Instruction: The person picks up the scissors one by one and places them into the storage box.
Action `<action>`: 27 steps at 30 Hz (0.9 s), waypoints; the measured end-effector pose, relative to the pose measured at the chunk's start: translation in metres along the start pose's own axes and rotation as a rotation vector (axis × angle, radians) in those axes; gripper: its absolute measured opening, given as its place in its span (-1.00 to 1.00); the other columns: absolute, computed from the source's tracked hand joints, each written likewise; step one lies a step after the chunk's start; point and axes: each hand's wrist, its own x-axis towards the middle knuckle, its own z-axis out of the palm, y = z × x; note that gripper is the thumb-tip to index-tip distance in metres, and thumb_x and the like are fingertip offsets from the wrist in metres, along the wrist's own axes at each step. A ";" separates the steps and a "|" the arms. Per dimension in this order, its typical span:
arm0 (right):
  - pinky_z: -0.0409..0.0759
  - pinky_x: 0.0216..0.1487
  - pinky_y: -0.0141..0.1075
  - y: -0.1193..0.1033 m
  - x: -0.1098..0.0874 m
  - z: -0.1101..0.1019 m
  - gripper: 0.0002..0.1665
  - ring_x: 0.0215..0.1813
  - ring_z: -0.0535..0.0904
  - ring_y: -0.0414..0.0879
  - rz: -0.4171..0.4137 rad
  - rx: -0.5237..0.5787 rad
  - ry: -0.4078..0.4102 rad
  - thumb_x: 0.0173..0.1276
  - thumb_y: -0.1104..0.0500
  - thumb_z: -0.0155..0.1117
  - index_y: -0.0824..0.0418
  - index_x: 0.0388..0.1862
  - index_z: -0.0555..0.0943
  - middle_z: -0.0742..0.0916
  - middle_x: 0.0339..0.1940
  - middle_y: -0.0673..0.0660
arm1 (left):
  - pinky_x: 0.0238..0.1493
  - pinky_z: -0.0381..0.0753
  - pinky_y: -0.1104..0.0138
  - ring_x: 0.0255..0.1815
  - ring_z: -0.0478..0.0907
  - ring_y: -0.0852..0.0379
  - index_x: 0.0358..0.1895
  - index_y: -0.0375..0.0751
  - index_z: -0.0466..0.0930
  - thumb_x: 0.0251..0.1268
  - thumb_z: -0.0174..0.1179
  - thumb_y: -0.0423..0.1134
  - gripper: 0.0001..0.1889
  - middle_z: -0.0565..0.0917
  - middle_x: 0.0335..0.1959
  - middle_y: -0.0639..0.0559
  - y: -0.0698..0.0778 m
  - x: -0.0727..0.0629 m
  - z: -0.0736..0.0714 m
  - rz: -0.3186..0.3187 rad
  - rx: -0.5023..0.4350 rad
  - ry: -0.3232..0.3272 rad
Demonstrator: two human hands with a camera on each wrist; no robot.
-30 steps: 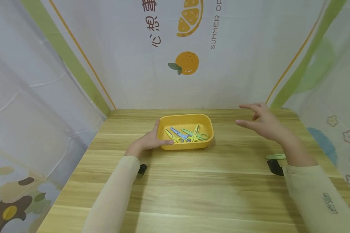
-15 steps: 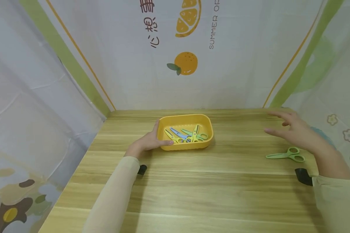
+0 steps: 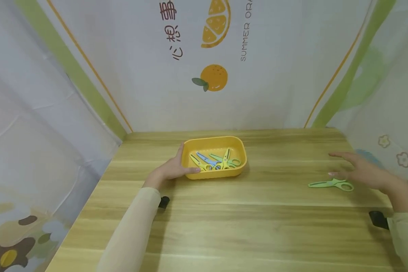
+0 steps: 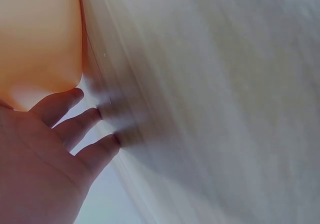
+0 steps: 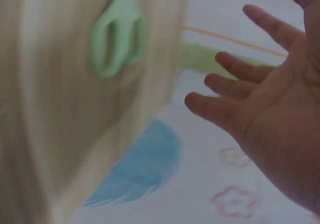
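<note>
My left hand (image 3: 171, 167) holds the left end of a yellow plastic basket (image 3: 236, 172), its thumb over the front rim and its other fingers along the outer side. Inside lie several child-size scissors: yellow scissors (image 3: 198, 161) at the left, blue scissors (image 3: 204, 157) beside them, another yellow pair (image 3: 226, 155) and green scissors (image 3: 237, 163) crossing at the right. Another pair of green scissors (image 3: 321, 184) lies on the table at the right, blades pointing left. Over their handles hovers my right hand (image 3: 365, 172), fingers spread and holding nothing; the right wrist view shows its palm (image 5: 280, 119).
The wood-grain table (image 3: 244, 226) ends at a white printed curtain (image 3: 265, 90) at the back, with more curtain on both sides. Black pieces (image 3: 379, 219) show at both wrists.
My right hand has moved right and then lower, toward the green scissors on the table, uncovering them. My left hand stays on the basket. The head view has shifted slightly.
</note>
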 end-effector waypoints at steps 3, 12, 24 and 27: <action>0.15 0.18 0.75 0.013 -0.002 0.009 0.05 0.54 -0.13 0.86 -0.009 0.035 -0.040 0.52 0.07 0.40 0.38 0.73 0.02 -0.01 0.65 0.72 | 0.73 0.00 -0.25 0.77 0.00 -0.33 0.71 0.12 -0.72 0.15 0.48 0.39 0.52 0.03 0.75 -0.39 -0.001 -0.002 0.001 -0.019 0.001 0.003; 0.41 0.22 0.60 0.039 -0.001 0.018 0.06 0.45 0.13 0.86 -0.027 0.014 -0.103 0.50 0.11 0.42 0.46 0.70 0.03 -0.06 0.63 0.78 | 0.70 0.09 -0.26 0.74 0.08 -0.39 0.70 0.20 -0.75 0.14 0.43 0.46 0.51 0.03 0.74 -0.42 0.000 0.002 0.001 -0.044 0.042 -0.004; 0.00 0.17 0.79 0.073 -0.008 0.019 0.19 0.49 -0.22 0.93 -0.049 0.057 -0.121 0.31 0.21 0.55 0.23 0.76 0.05 -0.13 0.66 0.73 | 0.72 -0.02 -0.27 0.78 -0.10 -0.39 0.69 0.16 -0.76 0.14 0.43 0.47 0.52 -0.17 0.78 -0.37 -0.003 0.001 0.002 -0.025 0.021 -0.007; -0.03 0.19 0.79 0.076 -0.010 0.021 0.21 0.50 -0.23 0.93 -0.057 0.054 -0.112 0.30 0.20 0.56 0.20 0.77 0.04 -0.12 0.66 0.72 | 0.72 -0.03 -0.26 0.78 -0.11 -0.38 0.70 0.15 -0.75 0.14 0.44 0.46 0.53 -0.17 0.78 -0.36 -0.002 0.002 0.002 -0.012 0.015 -0.004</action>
